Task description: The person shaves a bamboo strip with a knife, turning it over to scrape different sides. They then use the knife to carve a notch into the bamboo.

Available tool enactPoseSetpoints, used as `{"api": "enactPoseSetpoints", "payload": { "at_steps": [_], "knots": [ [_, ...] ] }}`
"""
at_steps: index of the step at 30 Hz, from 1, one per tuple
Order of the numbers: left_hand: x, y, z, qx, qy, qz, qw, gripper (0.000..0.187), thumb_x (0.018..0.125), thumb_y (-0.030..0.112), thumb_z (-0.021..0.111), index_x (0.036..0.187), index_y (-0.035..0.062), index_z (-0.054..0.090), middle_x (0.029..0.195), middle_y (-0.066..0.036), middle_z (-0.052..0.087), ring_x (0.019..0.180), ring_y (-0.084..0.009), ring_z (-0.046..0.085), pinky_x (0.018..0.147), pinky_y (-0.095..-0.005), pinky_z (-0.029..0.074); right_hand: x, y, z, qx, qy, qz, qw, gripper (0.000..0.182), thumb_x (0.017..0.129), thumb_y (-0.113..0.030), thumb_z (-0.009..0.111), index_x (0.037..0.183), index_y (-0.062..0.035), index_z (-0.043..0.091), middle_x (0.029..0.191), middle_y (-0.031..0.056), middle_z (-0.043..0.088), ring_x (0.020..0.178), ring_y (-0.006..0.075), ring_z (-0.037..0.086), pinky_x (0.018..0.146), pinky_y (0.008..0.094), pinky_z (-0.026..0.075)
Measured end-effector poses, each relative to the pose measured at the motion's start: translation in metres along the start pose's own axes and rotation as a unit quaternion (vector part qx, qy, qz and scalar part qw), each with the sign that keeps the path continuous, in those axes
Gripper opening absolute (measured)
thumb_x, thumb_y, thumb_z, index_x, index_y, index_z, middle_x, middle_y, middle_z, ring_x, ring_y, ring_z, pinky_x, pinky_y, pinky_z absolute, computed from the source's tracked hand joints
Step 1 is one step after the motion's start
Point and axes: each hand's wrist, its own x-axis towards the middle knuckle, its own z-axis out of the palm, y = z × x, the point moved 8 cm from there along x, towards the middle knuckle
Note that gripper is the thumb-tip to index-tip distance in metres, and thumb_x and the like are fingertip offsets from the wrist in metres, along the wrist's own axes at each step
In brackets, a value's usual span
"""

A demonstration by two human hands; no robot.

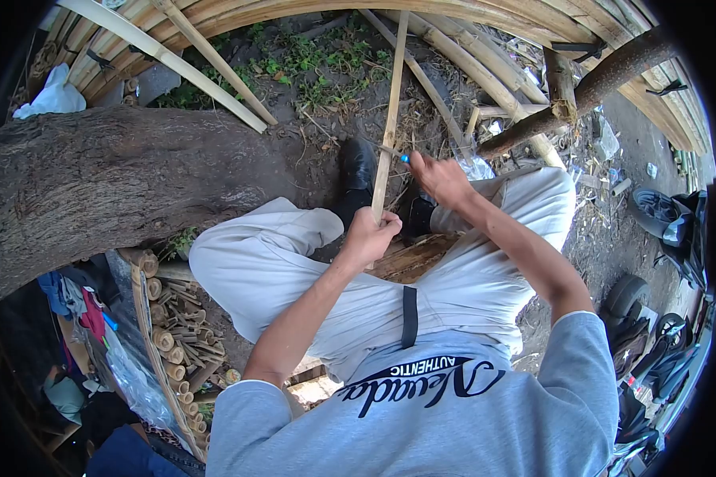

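A long bamboo strip [395, 87] runs upright through the head view, away from my lap. My left hand [371, 237] is closed around its near end, between my knees. Farther along, my right hand [439, 179] grips a knife [405, 158] by its blue handle. The thin blade lies across the strip and appears to touch it. Below the strip, a dark shoe [358, 164] rests on the soil.
A thick tree trunk [119, 171] lies to the left. Bundled bamboo strips [310, 9] arch across the far side. Cut bamboo pieces [165, 340] are stacked at lower left. A wooden pole [612, 79] slants at upper right, and motorbikes [656, 215] stand along the right.
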Motion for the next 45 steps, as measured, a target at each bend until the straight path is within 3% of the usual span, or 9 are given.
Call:
{"api": "enactPoseSetpoints", "payload": {
  "at_steps": [3, 6, 14, 23, 31, 34, 38, 40, 45],
  "knots": [
    [0.002, 0.003, 0.009, 0.027, -0.038, 0.019, 0.999, 0.019, 0.093, 0.011, 0.067, 0.101, -0.0059, 0.063, 0.063, 0.0, 0.053, 0.043, -0.0075, 0.046, 0.038, -0.0273, 0.034, -0.027, -0.044, -0.016, 0.047, 0.027, -0.115, 0.992, 0.022, 0.102, -0.026, 0.054, 0.099, -0.0069, 0.044, 0.075, 0.0111, 0.063, 0.056, 0.034, 0.065, 0.047, 0.044, 0.052],
    [-0.001, 0.01, 0.012, 0.014, -0.026, 0.048, 0.998, 0.018, 0.086, 0.009, 0.07, 0.09, -0.0083, 0.068, 0.06, 0.0, 0.057, 0.051, -0.0069, 0.05, 0.047, -0.0297, 0.039, -0.039, -0.056, -0.021, 0.03, 0.032, -0.173, 0.984, 0.02, 0.101, -0.023, 0.054, 0.101, -0.0071, 0.043, 0.073, 0.0095, 0.062, 0.054, 0.0324, 0.064, 0.045, 0.0438, 0.05],
    [-0.003, 0.014, 0.016, 0.057, -0.001, 0.071, 0.996, 0.019, 0.088, 0.009, 0.069, 0.092, -0.0095, 0.067, 0.056, -0.001, 0.056, 0.047, -0.007, 0.049, 0.044, -0.0289, 0.038, 0.051, 0.111, 0.012, -0.101, -0.003, 0.098, 0.99, 0.015, 0.104, -0.021, 0.046, 0.105, -0.0062, 0.041, 0.075, 0.0158, 0.067, 0.06, 0.0335, 0.069, 0.048, 0.0463, 0.053],
    [-0.003, 0.009, 0.009, 0.006, -0.046, -0.01, 0.999, 0.017, 0.093, 0.01, 0.067, 0.101, -0.0042, 0.063, 0.061, 0.002, 0.05, 0.042, -0.0064, 0.043, 0.037, -0.0281, 0.031, -0.038, -0.065, -0.036, 0.076, 0.028, -0.138, 0.987, 0.027, 0.1, -0.028, 0.059, 0.088, -0.0054, 0.048, 0.069, 0.0095, 0.06, 0.053, 0.0302, 0.064, 0.045, 0.0405, 0.049],
    [-0.005, 0.003, 0.02, -0.065, -0.043, -0.042, 0.996, 0.022, 0.091, 0.007, 0.07, 0.104, -0.009, 0.062, 0.062, 0.0, 0.054, 0.043, -0.0076, 0.046, 0.038, -0.0283, 0.034, 0.003, 0.024, -0.016, -0.002, 0.08, -0.036, 0.996, 0.026, 0.102, -0.029, 0.055, 0.096, -0.0059, 0.046, 0.065, 0.0133, 0.062, 0.054, 0.0329, 0.065, 0.045, 0.0423, 0.05],
    [-0.007, 0.008, 0.016, -0.042, -0.046, -0.063, 0.996, 0.019, 0.093, 0.008, 0.067, 0.104, -0.0057, 0.061, 0.065, 0.001, 0.052, 0.043, -0.0069, 0.044, 0.037, -0.0278, 0.032, -0.01, -0.002, -0.014, 0.0, -0.021, -0.014, 1.0, 0.025, 0.102, -0.028, 0.056, 0.094, -0.0061, 0.047, 0.065, 0.0127, 0.062, 0.055, 0.0333, 0.065, 0.046, 0.0431, 0.05],
    [0.0, 0.002, 0.018, -0.012, -0.063, -0.021, 0.998, 0.019, 0.093, 0.008, 0.067, 0.105, -0.0063, 0.061, 0.066, 0.0, 0.053, 0.044, -0.007, 0.045, 0.038, -0.028, 0.032, -0.045, -0.054, -0.028, 0.096, 0.038, -0.125, 0.987, 0.025, 0.101, -0.027, 0.058, 0.092, -0.0063, 0.047, 0.065, 0.0124, 0.062, 0.055, 0.0331, 0.065, 0.046, 0.0431, 0.05],
    [-0.001, 0.007, 0.015, 0.015, -0.02, 0.04, 0.999, 0.014, 0.088, 0.007, 0.07, 0.091, -0.0073, 0.067, 0.058, 0.0, 0.056, 0.044, -0.0066, 0.047, 0.04, -0.0279, 0.035, -0.046, -0.046, -0.018, 0.076, 0.039, -0.104, 0.991, 0.026, 0.1, -0.027, 0.059, 0.09, -0.0064, 0.048, 0.064, 0.012, 0.062, 0.055, 0.033, 0.064, 0.046, 0.0424, 0.05],
    [-0.003, 0.006, 0.016, -0.002, -0.013, 0.004, 1.0, 0.016, 0.088, 0.007, 0.069, 0.093, -0.0075, 0.067, 0.058, 0.001, 0.055, 0.044, -0.006, 0.047, 0.04, -0.0273, 0.035, -0.01, 0.002, -0.004, 0.017, 0.044, 0.013, 0.999, 0.027, 0.1, -0.028, 0.06, 0.091, -0.0061, 0.047, 0.067, 0.0117, 0.063, 0.054, 0.0325, 0.064, 0.045, 0.0426, 0.049]
  ]
}}
